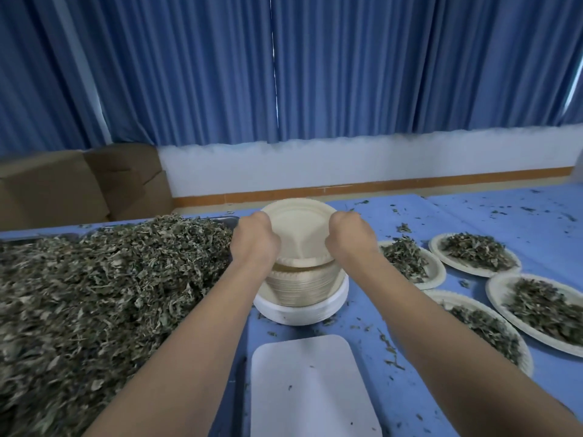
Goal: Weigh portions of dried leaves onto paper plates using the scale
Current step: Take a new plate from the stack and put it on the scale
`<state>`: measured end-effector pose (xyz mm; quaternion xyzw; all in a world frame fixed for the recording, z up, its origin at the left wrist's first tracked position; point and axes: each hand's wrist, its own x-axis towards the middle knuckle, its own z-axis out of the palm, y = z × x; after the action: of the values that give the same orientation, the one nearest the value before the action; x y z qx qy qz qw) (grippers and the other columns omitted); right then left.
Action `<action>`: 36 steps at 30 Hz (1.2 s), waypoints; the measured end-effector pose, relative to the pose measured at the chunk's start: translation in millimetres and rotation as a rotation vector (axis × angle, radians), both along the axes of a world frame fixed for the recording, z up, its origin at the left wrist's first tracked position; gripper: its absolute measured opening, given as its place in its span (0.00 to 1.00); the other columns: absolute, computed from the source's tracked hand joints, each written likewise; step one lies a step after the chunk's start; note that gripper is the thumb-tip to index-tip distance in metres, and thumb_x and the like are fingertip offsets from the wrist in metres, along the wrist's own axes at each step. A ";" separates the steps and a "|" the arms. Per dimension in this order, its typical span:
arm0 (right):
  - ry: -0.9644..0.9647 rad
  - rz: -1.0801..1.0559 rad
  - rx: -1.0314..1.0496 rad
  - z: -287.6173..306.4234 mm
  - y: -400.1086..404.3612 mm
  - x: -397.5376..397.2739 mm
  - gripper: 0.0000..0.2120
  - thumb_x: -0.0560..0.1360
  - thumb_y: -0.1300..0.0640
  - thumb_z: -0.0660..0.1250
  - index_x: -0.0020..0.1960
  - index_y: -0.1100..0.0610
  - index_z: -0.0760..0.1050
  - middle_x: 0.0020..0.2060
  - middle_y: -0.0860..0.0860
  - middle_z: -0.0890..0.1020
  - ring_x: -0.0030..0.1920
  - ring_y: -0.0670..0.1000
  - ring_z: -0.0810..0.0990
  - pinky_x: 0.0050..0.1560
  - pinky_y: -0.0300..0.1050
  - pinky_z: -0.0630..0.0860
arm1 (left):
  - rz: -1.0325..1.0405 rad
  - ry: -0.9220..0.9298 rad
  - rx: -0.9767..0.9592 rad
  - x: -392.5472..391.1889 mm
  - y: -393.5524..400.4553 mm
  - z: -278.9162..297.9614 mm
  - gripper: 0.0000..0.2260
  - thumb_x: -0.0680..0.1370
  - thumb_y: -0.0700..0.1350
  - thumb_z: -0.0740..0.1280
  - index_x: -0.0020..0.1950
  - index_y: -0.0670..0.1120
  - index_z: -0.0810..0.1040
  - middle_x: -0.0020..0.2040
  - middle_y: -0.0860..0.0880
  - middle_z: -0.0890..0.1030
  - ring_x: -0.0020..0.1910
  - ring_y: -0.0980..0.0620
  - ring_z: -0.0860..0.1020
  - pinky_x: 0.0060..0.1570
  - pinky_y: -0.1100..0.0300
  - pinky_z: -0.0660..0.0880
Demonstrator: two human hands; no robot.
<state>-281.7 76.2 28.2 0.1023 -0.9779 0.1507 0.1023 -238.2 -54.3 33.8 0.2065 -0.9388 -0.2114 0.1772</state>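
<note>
Peeling a fresh plate off the stack — no weighing yet.

From the head view, our left hand point(254, 239) and right hand point(348, 236) each pinch opposite rims of the top cream round paper plate point(298, 230), tilted up off the tall stack of cream paper plates point(299, 287). The white rounded-rectangle scale platform point(310, 383) lies bare just in front of us; the big heap of dried green-brown leaves point(104, 279) fills the left side, and four filled paper plates point(474, 252) sit on the right of the blue table point(473, 212). Next, we judge, the plate must come free singly — then land flat on the scale.
</note>
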 end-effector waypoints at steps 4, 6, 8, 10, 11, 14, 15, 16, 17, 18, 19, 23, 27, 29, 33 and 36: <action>0.057 0.006 -0.054 14.8 10.7 8.9 0.16 0.70 0.73 0.56 0.30 0.59 0.57 0.29 0.53 0.63 0.28 0.50 0.62 0.26 0.41 0.59 | -0.044 0.059 0.029 14.0 2.6 17.7 0.11 0.73 0.31 0.58 0.54 0.33 0.72 0.55 0.34 0.77 0.54 0.36 0.76 0.43 0.52 0.71; 0.077 0.010 -0.076 19.7 17.9 20.8 0.15 0.69 0.73 0.55 0.29 0.59 0.57 0.29 0.53 0.62 0.28 0.51 0.63 0.27 0.41 0.60 | -0.059 0.074 0.065 27.6 3.3 25.5 0.12 0.73 0.31 0.57 0.55 0.33 0.72 0.54 0.35 0.76 0.48 0.39 0.76 0.42 0.51 0.72; 0.096 0.025 -0.114 21.7 27.7 39.4 0.13 0.68 0.73 0.55 0.29 0.60 0.58 0.28 0.53 0.64 0.28 0.52 0.64 0.27 0.42 0.60 | -0.080 0.082 0.088 47.7 4.2 30.0 0.09 0.72 0.31 0.57 0.49 0.36 0.74 0.47 0.39 0.76 0.37 0.46 0.73 0.35 0.55 0.70; 0.098 0.050 -0.123 19.7 38.3 63.1 0.13 0.69 0.71 0.55 0.29 0.60 0.59 0.27 0.53 0.65 0.29 0.53 0.64 0.26 0.42 0.59 | -0.085 0.055 0.086 73.6 5.3 29.7 0.06 0.71 0.32 0.57 0.36 0.39 0.70 0.37 0.43 0.73 0.30 0.50 0.68 0.26 0.58 0.65; 0.089 0.063 -0.108 17.5 42.8 76.5 0.12 0.69 0.70 0.55 0.30 0.60 0.59 0.28 0.53 0.66 0.31 0.55 0.66 0.26 0.43 0.60 | -0.086 0.037 0.079 88.1 6.4 26.0 0.06 0.71 0.33 0.58 0.34 0.39 0.68 0.35 0.42 0.72 0.30 0.48 0.69 0.23 0.57 0.64; 0.071 0.117 -0.082 1.3 53.0 116.9 0.11 0.71 0.67 0.56 0.31 0.60 0.61 0.29 0.53 0.67 0.36 0.57 0.68 0.31 0.44 0.60 | -0.095 0.035 0.079 129.0 9.3 0.6 0.03 0.70 0.33 0.59 0.37 0.38 0.68 0.40 0.36 0.77 0.44 0.38 0.76 0.33 0.50 0.69; 0.064 0.141 -0.087 -7.3 55.5 128.2 0.09 0.71 0.66 0.57 0.33 0.61 0.64 0.30 0.53 0.67 0.36 0.57 0.69 0.33 0.43 0.62 | -0.092 0.031 0.094 139.6 9.6 -10.3 0.02 0.70 0.34 0.59 0.38 0.37 0.70 0.40 0.37 0.77 0.46 0.38 0.77 0.31 0.52 0.67; 0.052 0.161 -0.097 -17.6 57.7 137.8 0.06 0.72 0.66 0.57 0.37 0.63 0.67 0.31 0.54 0.69 0.36 0.57 0.70 0.35 0.43 0.63 | -0.081 0.013 0.111 147.4 9.6 -22.0 0.04 0.70 0.34 0.59 0.41 0.35 0.72 0.42 0.38 0.77 0.45 0.38 0.77 0.30 0.55 0.67; 0.030 0.172 -0.103 -27.9 59.1 145.5 0.04 0.73 0.65 0.56 0.40 0.63 0.69 0.32 0.55 0.71 0.37 0.57 0.70 0.36 0.43 0.64 | -0.074 -0.024 0.119 152.6 10.1 -33.0 0.05 0.70 0.34 0.59 0.42 0.36 0.74 0.44 0.38 0.78 0.44 0.39 0.76 0.32 0.57 0.67; 0.001 0.172 -0.103 -38.1 59.8 151.5 0.05 0.74 0.65 0.56 0.44 0.64 0.70 0.35 0.56 0.73 0.37 0.57 0.72 0.36 0.44 0.65 | -0.068 -0.062 0.120 155.3 11.4 -43.0 0.05 0.71 0.34 0.59 0.43 0.36 0.74 0.46 0.37 0.78 0.43 0.40 0.75 0.35 0.57 0.67; -0.028 0.162 -0.100 -47.9 60.0 155.6 0.07 0.74 0.64 0.56 0.47 0.64 0.71 0.38 0.58 0.75 0.38 0.58 0.73 0.36 0.44 0.66 | -0.064 -0.093 0.113 157.4 13.9 -51.7 0.05 0.72 0.34 0.59 0.44 0.37 0.74 0.48 0.36 0.78 0.43 0.41 0.74 0.37 0.57 0.67; -0.053 0.114 -0.075 -75.8 58.1 155.9 0.10 0.75 0.64 0.56 0.53 0.66 0.71 0.49 0.62 0.78 0.49 0.61 0.77 0.39 0.44 0.66 | -0.027 -0.128 0.087 158.9 24.8 -78.2 0.08 0.74 0.34 0.58 0.51 0.36 0.73 0.54 0.35 0.77 0.52 0.38 0.76 0.42 0.56 0.68; -0.051 0.085 -0.093 -86.4 55.9 151.1 0.12 0.75 0.62 0.57 0.56 0.65 0.70 0.51 0.62 0.78 0.51 0.61 0.77 0.40 0.44 0.66 | 0.019 -0.097 0.124 159.9 33.4 -88.3 0.14 0.76 0.34 0.56 0.61 0.34 0.68 0.61 0.34 0.73 0.59 0.37 0.73 0.52 0.51 0.70; -0.052 0.093 -0.170 -87.8 56.8 153.1 0.19 0.77 0.57 0.57 0.66 0.63 0.66 0.54 0.63 0.77 0.54 0.62 0.76 0.45 0.47 0.70 | 0.003 -0.045 0.159 161.8 37.1 -88.6 0.19 0.78 0.35 0.58 0.68 0.33 0.62 0.67 0.34 0.66 0.65 0.37 0.68 0.60 0.52 0.67; -0.045 0.091 -0.374 -82.0 63.6 160.8 0.27 0.77 0.47 0.57 0.72 0.59 0.59 0.62 0.62 0.74 0.60 0.61 0.74 0.56 0.50 0.71 | -0.026 0.191 0.156 166.8 36.1 -81.0 0.23 0.79 0.40 0.59 0.70 0.32 0.59 0.70 0.33 0.62 0.70 0.38 0.62 0.67 0.53 0.61; -0.027 0.116 -0.409 -77.0 68.9 166.3 0.28 0.77 0.44 0.57 0.72 0.57 0.60 0.66 0.61 0.71 0.62 0.59 0.73 0.59 0.49 0.69 | -0.013 0.302 0.159 169.6 33.5 -72.6 0.22 0.79 0.41 0.59 0.70 0.34 0.61 0.69 0.36 0.65 0.68 0.41 0.64 0.61 0.60 0.58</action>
<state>-115.3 145.1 -48.8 0.1334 -0.9208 0.3529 0.0989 -68.6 -20.8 -38.9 0.1794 -0.8831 -0.3148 0.2981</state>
